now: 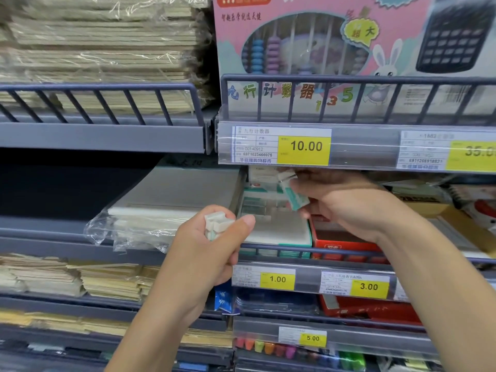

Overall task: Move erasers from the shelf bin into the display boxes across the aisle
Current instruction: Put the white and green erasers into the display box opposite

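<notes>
Your left hand (206,245) has its grip clamped around a small bundle of white rectangular erasers (218,224), thumb pressed along their right side, held just in front of the grey metal shelf rail (281,249). Just right of that grip, behind the rail, sits the teal-and-white cardboard eraser bin (271,224). Further right, your right hand (349,208) reaches under the shelf above, its grip pinching one white eraser in a teal paper sleeve (295,197), tilted, directly above the bin. A red cardboard box (341,237) lies below that wrist.
</notes>
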A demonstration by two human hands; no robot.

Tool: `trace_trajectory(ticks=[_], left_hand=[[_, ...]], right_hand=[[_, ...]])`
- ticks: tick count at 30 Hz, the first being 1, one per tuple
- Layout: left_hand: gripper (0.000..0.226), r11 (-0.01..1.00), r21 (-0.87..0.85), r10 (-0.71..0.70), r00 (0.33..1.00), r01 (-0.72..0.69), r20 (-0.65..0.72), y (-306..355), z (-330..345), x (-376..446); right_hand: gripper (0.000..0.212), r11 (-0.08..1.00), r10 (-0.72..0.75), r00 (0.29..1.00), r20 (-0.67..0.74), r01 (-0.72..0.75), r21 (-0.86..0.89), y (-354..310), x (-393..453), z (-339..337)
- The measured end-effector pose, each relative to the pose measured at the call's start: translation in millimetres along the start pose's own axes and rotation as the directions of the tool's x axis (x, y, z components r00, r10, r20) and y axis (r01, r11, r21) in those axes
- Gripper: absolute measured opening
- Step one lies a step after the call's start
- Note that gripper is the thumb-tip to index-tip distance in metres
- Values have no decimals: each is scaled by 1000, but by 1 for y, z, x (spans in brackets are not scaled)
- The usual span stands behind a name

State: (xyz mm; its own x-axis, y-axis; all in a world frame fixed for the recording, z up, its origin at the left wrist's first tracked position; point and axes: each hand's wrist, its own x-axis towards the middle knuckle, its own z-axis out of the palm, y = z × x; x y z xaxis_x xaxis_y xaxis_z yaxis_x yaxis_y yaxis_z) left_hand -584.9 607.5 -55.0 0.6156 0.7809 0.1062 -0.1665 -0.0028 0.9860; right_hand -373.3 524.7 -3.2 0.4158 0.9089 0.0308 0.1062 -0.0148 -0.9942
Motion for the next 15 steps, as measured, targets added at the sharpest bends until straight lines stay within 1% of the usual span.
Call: trace_trajectory(ticks=[1,2,3,5,6,7,9,11,14,15], left_hand=[[30,1000,-7,-5,1000,5,2,1,0,0],[28,1000,-17,-12,1000,12,4,1,0,1],[26,999,-30,-20,1000,20,10,2,-1,1],[23,998,-54,-25,999,27,34,4,-2,2],[19,998,-66,-20,999,23,46,4,-3,2],[14,997,-81,-13,998,18,56,5,-3,3],[9,993,-117,-5,997,14,72,5,-3,3],[10,990,-138,-5,997,16,80,5,-4,3],[15,992,-124,2,995,10,101,6,-5,2],[16,993,-120,4,995,8,104,6,-5,2]], right_hand=[[7,980,-3,998,-58,-9,-199,0,5,-3],[8,915,-28,996,-79,-7,-404,1,11,-7],[8,820,-64,996,-67,14,-572,1,17,-8],[2,614,-107,994,-27,45,-788,0,27,-5],[6,517,-109,994,-16,43,-855,-1,29,-3],[7,443,-105,994,-3,44,-896,-2,31,1],[12,355,-93,995,42,72,-932,-1,35,6],[17,319,-63,996,63,80,-944,-1,37,10],[14,259,26,996,86,77,-963,-3,38,14],[18,228,60,993,97,81,-970,-4,37,15]])
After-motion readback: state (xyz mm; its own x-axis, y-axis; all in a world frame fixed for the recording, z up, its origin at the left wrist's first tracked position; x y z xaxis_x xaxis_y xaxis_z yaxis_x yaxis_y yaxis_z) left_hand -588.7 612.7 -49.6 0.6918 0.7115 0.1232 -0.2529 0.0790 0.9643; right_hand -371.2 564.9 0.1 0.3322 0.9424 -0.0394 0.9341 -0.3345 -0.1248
